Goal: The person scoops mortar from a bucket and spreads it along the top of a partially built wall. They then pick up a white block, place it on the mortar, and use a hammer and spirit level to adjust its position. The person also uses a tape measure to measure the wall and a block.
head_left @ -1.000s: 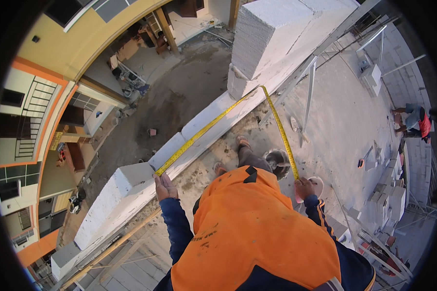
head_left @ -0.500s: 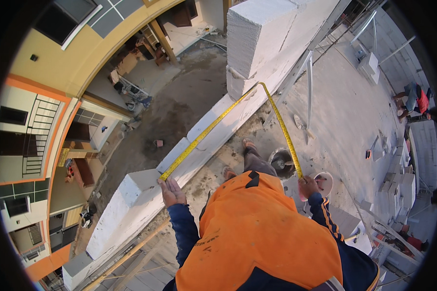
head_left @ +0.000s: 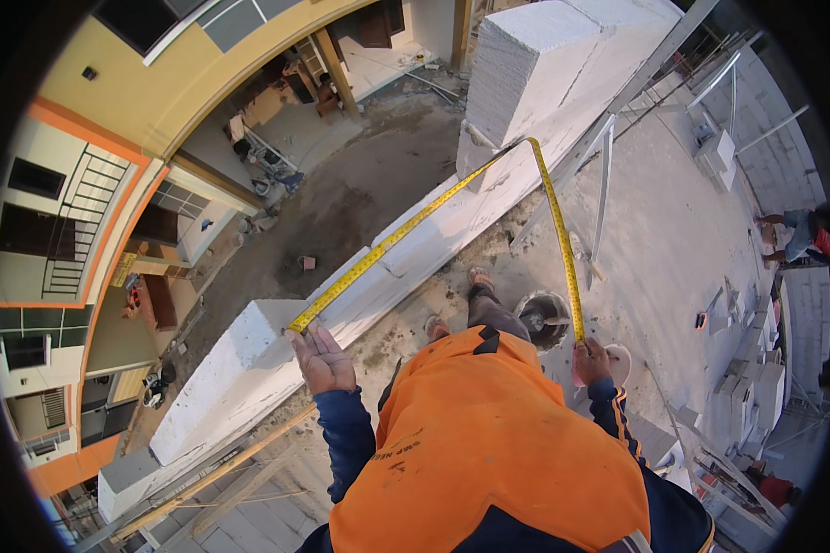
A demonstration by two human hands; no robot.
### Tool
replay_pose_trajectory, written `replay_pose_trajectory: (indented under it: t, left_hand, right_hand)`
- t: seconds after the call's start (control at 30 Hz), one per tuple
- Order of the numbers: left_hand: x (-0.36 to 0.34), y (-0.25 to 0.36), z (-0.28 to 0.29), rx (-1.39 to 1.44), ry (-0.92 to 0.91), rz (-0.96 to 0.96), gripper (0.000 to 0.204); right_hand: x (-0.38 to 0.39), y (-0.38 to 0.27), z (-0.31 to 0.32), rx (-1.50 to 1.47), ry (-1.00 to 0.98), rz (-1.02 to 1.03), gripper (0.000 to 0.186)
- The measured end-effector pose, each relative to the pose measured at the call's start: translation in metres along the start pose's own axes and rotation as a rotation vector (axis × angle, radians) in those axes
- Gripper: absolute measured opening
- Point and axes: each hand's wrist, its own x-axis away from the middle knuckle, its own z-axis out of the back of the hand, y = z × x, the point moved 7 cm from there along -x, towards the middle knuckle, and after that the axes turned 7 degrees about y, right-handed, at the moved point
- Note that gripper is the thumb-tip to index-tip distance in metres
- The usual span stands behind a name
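A yellow tape measure [head_left: 378,251] stretches along the top of a low white block wall [head_left: 433,226]. It folds sharply by the taller block stack [head_left: 526,74] and comes back to my right side. My left hand [head_left: 326,359], palm turned up, pinches one end of the blade beside a raised white block [head_left: 240,359]. On the other side my right hand [head_left: 595,359] is closed around the returning blade; whether the case is inside that fist is hidden.
A round bucket [head_left: 542,320] stands by my feet, and a pale pink bucket [head_left: 620,364] is partly behind my right hand. Metal props [head_left: 602,189] lean at the wall. Beyond it lies a yard [head_left: 369,175] well below. Another person [head_left: 802,235] is at far right.
The view has shifted, so the wall appears farther right. My left hand has moved a little left and up with the tape's end, its fingers opening out more. My right hand keeps its grip.
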Motion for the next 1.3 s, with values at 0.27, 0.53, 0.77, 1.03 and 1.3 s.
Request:
replay_pose_trajectory:
  t: [0.27, 0.53, 0.77, 1.03, 1.3]
  left_hand:
    - [0.001, 0.004, -0.004, -0.054, -0.017, -0.008, 0.058]
    - [0.006, 0.009, -0.006, -0.099, -0.034, -0.007, 0.058]
    - [0.002, 0.010, -0.003, -0.071, -0.027, -0.003, 0.056]
    - [-0.010, 0.012, 0.004, -0.048, -0.023, 0.034, 0.048]
    - [-0.004, 0.000, -0.033, -0.228, -0.101, -0.118, 0.045]
  right_hand:
    - [0.007, -0.026, 0.007, 0.057, 0.018, -0.021, 0.031]
    - [0.026, -0.043, 0.021, 0.066, 0.053, -0.146, 0.028]
    - [0.046, -0.038, 0.021, 0.128, 0.090, -0.168, 0.027]
    - [0.064, -0.032, 0.024, 0.126, 0.087, -0.157, 0.025]
    - [0.100, 0.036, 0.017, 0.006, -0.053, -0.448, 0.037]
